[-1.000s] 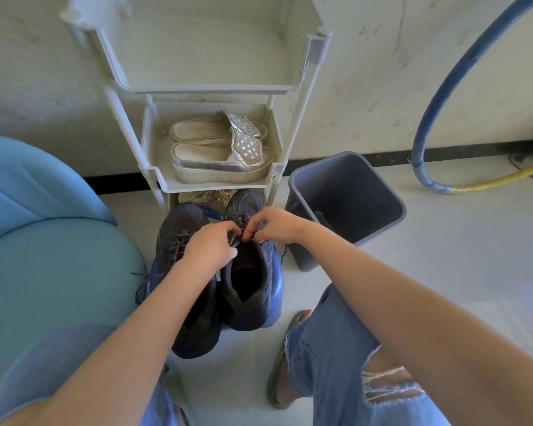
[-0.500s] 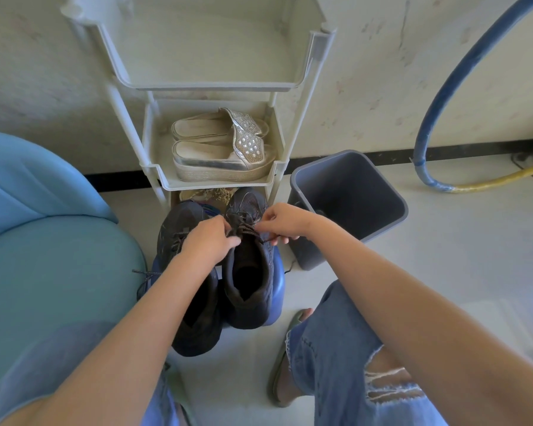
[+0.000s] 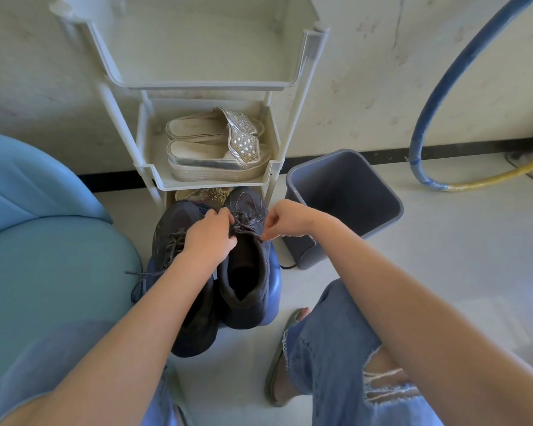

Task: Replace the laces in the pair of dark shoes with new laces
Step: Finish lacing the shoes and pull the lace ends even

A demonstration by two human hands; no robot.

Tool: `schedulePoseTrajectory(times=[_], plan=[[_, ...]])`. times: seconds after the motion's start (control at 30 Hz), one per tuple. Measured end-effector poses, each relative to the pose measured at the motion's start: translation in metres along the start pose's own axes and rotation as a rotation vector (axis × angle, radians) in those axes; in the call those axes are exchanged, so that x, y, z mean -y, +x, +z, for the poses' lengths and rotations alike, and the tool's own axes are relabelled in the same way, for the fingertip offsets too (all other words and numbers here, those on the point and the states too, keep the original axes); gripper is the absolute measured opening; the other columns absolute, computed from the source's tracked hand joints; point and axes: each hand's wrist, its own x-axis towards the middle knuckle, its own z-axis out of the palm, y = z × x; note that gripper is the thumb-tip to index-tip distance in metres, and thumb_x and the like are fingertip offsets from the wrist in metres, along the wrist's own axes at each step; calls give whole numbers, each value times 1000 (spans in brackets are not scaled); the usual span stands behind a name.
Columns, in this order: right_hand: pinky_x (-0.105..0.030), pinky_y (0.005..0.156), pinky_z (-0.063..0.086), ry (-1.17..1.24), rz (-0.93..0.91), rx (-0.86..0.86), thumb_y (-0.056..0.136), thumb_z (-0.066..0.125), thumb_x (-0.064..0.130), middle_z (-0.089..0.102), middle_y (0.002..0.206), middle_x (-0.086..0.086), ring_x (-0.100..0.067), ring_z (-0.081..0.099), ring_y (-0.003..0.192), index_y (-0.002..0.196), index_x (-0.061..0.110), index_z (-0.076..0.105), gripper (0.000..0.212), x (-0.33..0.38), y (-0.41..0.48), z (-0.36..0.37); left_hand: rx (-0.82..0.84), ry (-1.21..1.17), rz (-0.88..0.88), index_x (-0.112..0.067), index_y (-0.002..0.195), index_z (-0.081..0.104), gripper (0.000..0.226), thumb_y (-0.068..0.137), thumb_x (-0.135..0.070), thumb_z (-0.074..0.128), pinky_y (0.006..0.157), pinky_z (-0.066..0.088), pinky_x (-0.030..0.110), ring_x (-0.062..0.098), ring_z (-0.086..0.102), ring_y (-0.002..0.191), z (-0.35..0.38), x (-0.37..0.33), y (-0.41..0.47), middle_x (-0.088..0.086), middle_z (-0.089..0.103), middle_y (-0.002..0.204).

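So | dark shoes sat side by side on a blue stool, below the rack | left hand gripped the laces of the shoe nearer the bin | right hand pinched them at its eyelets | other shoe had laces hanging loose

rack: white plastic tiered shoe rack, against wall
sandals: silver studded platform sandals, rack's middle shelf
bin: grey square plastic bin, floor, beside rack's right edge
hose: blue hose, far right
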Motion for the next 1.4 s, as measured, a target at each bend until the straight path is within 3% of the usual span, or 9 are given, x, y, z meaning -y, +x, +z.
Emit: schedulePoseTrajectory(times=[0.17,0.33,0.5,0.57,0.67,0.8,0.9,1.03,1.4], plan=[[-19,55,34,-39,12,-16,87,69,27,49,62,5,-9,44,57,65,13,55,29,-1,-2,-4,21,125,-68,-10,115,57,32,91,-32,55,74,47,34,28,61,96,-3,5,-2,9,62,108],[-24,50,32,-225,56,41,82,63,59,44,58,5,-11,43,51,65,12,43,54,18,-4,17,31,129,-88,-12,104,63,36,85,-42,58,70,46,32,28,63,93,4,0,0,8,65,99],[-26,55,47,-249,131,38,92,50,14,68,70,-11,-21,66,58,76,9,44,18,28,3,30,74,135,-99,-8,106,62,21,91,-15,49,71,47,35,32,62,92,9,-3,2,11,64,102],[-25,54,46,-245,165,70,90,44,3,70,69,-15,-21,66,60,70,8,41,21,27,2,28,112,195,-112,-10,111,61,26,90,-6,45,69,45,35,31,60,91,11,-2,1,9,63,103],[-26,64,51,-207,197,75,93,45,5,73,76,-16,-22,70,73,69,6,46,24,21,1,24,147,224,-138,-15,125,55,40,90,-2,43,69,43,34,30,60,100,9,1,2,10,61,113],[-24,55,50,-171,196,63,90,52,11,69,58,-7,-17,66,56,77,3,53,16,11,2,26,184,197,-115,-14,132,49,43,89,-7,44,71,45,34,30,59,103,11,0,1,9,60,112],[-26,56,50,-164,141,61,89,61,25,69,90,-9,-20,66,61,107,5,55,27,4,1,27,181,175,-60,-19,144,32,60,89,-28,53,82,49,36,29,56,110,13,2,1,9,57,123],[-20,50,39,120,111,129,85,61,55,64,86,7,-6,63,60,110,19,53,44,-7,-1,15,208,115,-27,-27,152,8,94,80,-53,62,95,46,39,29,48,124,14,5,6,11,46,139],[-21,53,40,-73,102,163,86,59,22,67,67,2,-9,57,50,91,6,62,17,-3,1,16,120,80,0,-39,145,33,60,90,-27,53,92,49,37,28,51,121,17,3,8,9,44,140]])
